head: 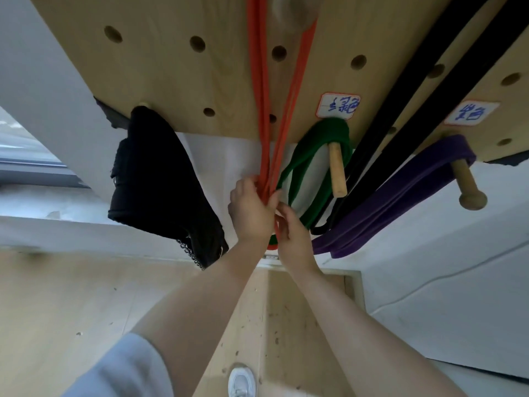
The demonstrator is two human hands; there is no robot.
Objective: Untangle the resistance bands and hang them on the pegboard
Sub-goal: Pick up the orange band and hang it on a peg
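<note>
- Gripping the orange band (264, 116) low down, the left hand (249, 209) has its fingers curled round the bunched strands.
- The right hand (291, 228) is just beside it, and its fingers pinch the same band a bit lower.
- The orange band hangs in long strands from a peg (289, 10) at the top of the pegboard (160, 67). That peg is blurry.
- Its bottom loop peeks out under the hands.
- A green band (313, 147) hangs on a short wooden peg (337, 170) just right of the hands. Its left edge is touching the orange strands.
- A black band (415, 90) hangs in long strips right of the green one.
- A purple band (406, 190) hangs on another peg (469, 187) farther right.
- A black bag (154, 179) hangs left of the hands, near but not touching them.
- White wall (217, 159) shows in the gap between the bag and the orange band. That is the open room by the hands.
- The bottom edge of the board sits just above the hands.
- Two white labels with red edges are stuck on the board. One label (339, 106) is above the green band and the other label (471, 113) is above the purple one.
- Both have blue handwriting, too blurry to read for sure.
- Below is a wood floor (71, 310) and a white shoe (242, 381).
</note>
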